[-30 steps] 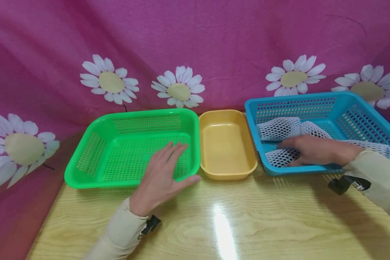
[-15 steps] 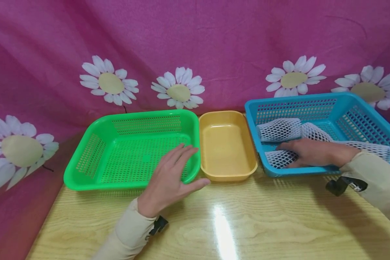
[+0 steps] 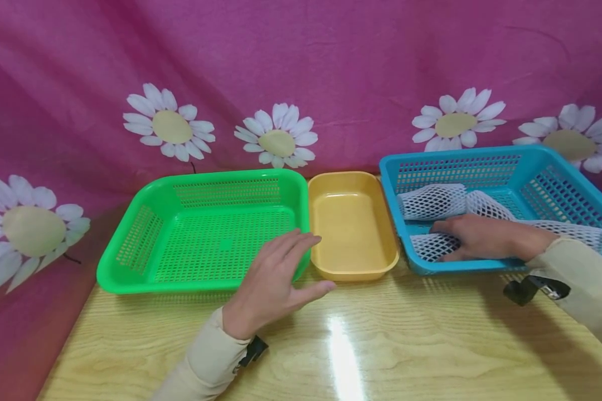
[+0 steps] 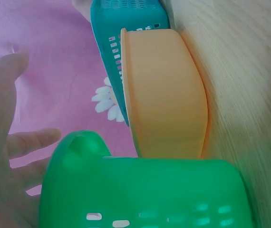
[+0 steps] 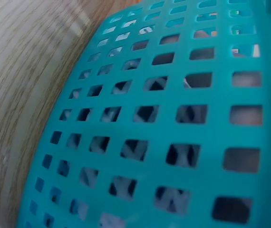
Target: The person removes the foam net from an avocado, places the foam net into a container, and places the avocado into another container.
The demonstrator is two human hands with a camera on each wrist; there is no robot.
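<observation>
My right hand reaches into the blue basket over its front rim. Its fingers and thumb are curled around a white foam net sleeve at the front left; part of the sleeve is hidden under the hand. Behind it lie a second white net sleeve and a third, with another net to the right of the hand. My left hand, fingers spread, hangs over the front right corner of the green basket. Seen from the right wrist, the basket wall hides most of the hand.
Between the two baskets stands a shallow yellow tray. All three sit in a row on a wooden table, against a magenta cloth with daisies. In the left wrist view the yellow tray's side stands beyond the green basket's end.
My left hand has drifted right, from over the green basket to its right front corner near the yellow tray. The right hand stays almost still in the blue basket.
</observation>
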